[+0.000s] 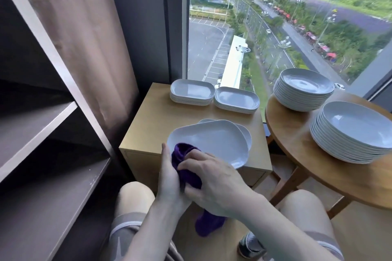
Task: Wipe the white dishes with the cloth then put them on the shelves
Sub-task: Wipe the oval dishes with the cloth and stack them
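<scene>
The shelves on the left show no dishes on the boards in view, so by my reading the task is near its start. The round desk carries two tall round stacks, and the square desk has two low oblong stacks at its far edge; nearly all of this looks still to be wiped and shelved.

One dish is being wiped. It is held tilted above the square desk's near edge, over another dish that peeks out behind it.

The purple cloth is bunched on the dish's near-left corner, its tail hanging down between the knees. The left grip holds the dish by that corner, thumb over the rim. The right grip is curled round the cloth and presses it onto the dish, just beside the left.
</scene>
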Available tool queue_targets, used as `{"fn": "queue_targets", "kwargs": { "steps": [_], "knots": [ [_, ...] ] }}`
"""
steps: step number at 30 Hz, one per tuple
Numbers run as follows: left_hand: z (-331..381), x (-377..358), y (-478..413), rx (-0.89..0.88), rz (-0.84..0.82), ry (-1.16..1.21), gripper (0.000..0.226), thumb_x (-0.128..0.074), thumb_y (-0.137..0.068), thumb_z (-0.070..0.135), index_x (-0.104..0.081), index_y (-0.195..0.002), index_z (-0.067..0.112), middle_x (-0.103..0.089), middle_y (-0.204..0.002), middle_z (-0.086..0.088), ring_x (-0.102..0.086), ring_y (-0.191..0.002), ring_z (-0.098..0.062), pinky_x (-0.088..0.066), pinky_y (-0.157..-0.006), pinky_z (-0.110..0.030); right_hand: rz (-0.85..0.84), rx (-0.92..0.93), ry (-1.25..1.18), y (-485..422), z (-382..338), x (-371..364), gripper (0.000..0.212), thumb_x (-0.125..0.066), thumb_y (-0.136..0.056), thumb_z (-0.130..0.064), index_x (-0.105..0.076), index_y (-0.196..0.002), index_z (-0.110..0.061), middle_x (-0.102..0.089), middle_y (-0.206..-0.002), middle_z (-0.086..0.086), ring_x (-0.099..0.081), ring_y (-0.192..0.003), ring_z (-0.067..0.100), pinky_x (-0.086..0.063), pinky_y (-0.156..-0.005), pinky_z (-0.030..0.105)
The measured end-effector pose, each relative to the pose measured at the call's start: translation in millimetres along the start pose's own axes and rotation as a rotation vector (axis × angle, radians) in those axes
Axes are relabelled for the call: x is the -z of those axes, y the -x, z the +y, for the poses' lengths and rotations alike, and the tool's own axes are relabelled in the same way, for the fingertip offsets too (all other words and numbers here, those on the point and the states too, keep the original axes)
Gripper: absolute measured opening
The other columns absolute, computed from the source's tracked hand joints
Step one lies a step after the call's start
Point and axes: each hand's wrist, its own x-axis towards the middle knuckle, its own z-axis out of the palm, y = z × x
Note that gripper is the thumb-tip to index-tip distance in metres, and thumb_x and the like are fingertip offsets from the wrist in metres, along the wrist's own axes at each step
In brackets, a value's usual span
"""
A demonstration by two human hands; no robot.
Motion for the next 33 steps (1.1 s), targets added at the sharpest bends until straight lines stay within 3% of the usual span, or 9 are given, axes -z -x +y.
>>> {"fn": "queue_targets", "kwargs": {
  "steps": [2,4,6,11,14,19,24,29,33],
  "knots": [
    [6.0,0.2,-2.2,-0.026,0.018,0.003,0.082,-0.035,-0.098,0.075,-0.081,-0.106,0.007,-0.075,-0.110,-0.019,-0.075,-0.102,-0.033,-0.063,-0.082,-0.039,-0.030,-0.003,0.085,5.9,7.3,-0.7,0.037,-0.050,-0.083,-0.046,-0.063,-0.117,-0.038,-0.052,-0.114,-0.018,-0.053,-0.102,0.013,-0.040,-0.076,0.027],
    [11.4,0.1,-0.6,-0.062,0.027,-0.020,0.076,-0.034,-0.101,0.071,-0.070,-0.132,0.011,-0.072,-0.128,-0.021,-0.071,-0.116,-0.035,-0.061,-0.089,-0.045,-0.015,-0.082,0.113,10.1,20.5,2.1,0.036,-0.051,-0.082,-0.047,-0.063,-0.115,-0.038,-0.051,-0.112,-0.017,-0.056,-0.097,0.015,-0.037,-0.072,0.029],
    [16.2,1.6,1.3,-0.097,0.032,-0.065,0.071,-0.036,-0.101,0.069,-0.063,-0.140,0.016,-0.069,-0.133,-0.019,-0.067,-0.123,-0.037,-0.058,-0.093,-0.050,0.023,-0.197,0.120,11.5,39.4,8.3,0.032,-0.054,-0.083,-0.045,-0.064,-0.113,-0.037,-0.051,-0.110,-0.015,-0.057,-0.094,0.017,-0.036,-0.071,0.029],
    [11.8,-1.7,8.0,-0.154,-0.033,-0.193,0.061,-0.036,-0.104,0.066,-0.070,-0.132,0.024,-0.072,-0.130,-0.013,-0.070,-0.118,-0.031,-0.062,-0.081,-0.040,0.157,-0.385,0.126,1.6,70.9,19.7,0.025,-0.057,-0.089,-0.038,-0.061,-0.111,-0.028,-0.052,-0.112,-0.012,-0.057,-0.091,0.019,-0.041,-0.075,0.031],
    [0.5,-7.9,11.5,-0.113,-0.100,-0.224,0.060,-0.034,-0.104,0.066,-0.073,-0.129,0.027,-0.072,-0.131,-0.013,-0.071,-0.118,-0.030,-0.062,-0.082,-0.039,0.247,-0.399,0.048,-8.8,69.3,23.4,0.034,-0.059,-0.088,-0.036,-0.059,-0.122,-0.030,-0.050,-0.121,-0.013,-0.056,-0.095,0.019,-0.040,-0.079,0.030],
    [-5.4,-10.3,6.4,-0.035,-0.073,-0.162,0.056,-0.033,-0.108,0.058,-0.074,-0.129,0.025,-0.071,-0.133,-0.011,-0.071,-0.120,-0.025,-0.062,-0.080,-0.034,0.156,-0.170,-0.094,-22.4,25.1,10.3,0.042,-0.059,-0.086,-0.035,-0.060,-0.128,-0.035,-0.047,-0.133,-0.022,-0.053,-0.112,0.011,-0.045,-0.086,0.029],
    [6.3,1.7,2.3,0.016,0.001,-0.042,0.061,-0.038,-0.104,0.058,-0.071,-0.116,0.007,-0.069,-0.115,-0.018,-0.071,-0.104,-0.031,-0.062,-0.082,-0.035,-0.012,-0.034,0.019,-13.1,-4.1,-7.6,0.031,-0.048,-0.080,-0.041,-0.059,-0.108,-0.034,-0.050,-0.112,-0.017,-0.052,-0.101,0.016,-0.045,-0.075,0.034],
    [18.2,-0.7,2.4,-0.077,0.077,-0.126,0.062,-0.038,-0.105,0.059,-0.065,-0.138,0.013,-0.071,-0.131,-0.017,-0.068,-0.121,-0.036,-0.055,-0.101,-0.050,-0.012,-0.199,0.097,4.6,20.5,-4.2,0.026,-0.046,-0.081,-0.047,-0.059,-0.099,-0.035,-0.052,-0.103,-0.014,-0.053,-0.083,0.017,-0.040,-0.069,0.032],
    [17.8,-1.8,7.4,-0.135,0.056,-0.185,0.054,-0.042,-0.103,0.062,-0.069,-0.128,0.023,-0.076,-0.122,-0.010,-0.075,-0.106,-0.025,-0.064,-0.079,-0.041,0.023,-0.414,0.125,1.7,58.0,10.7,0.017,-0.054,-0.086,-0.042,-0.059,-0.100,-0.033,-0.053,-0.099,-0.010,-0.053,-0.083,0.018,-0.039,-0.069,0.032]
  ]
}}
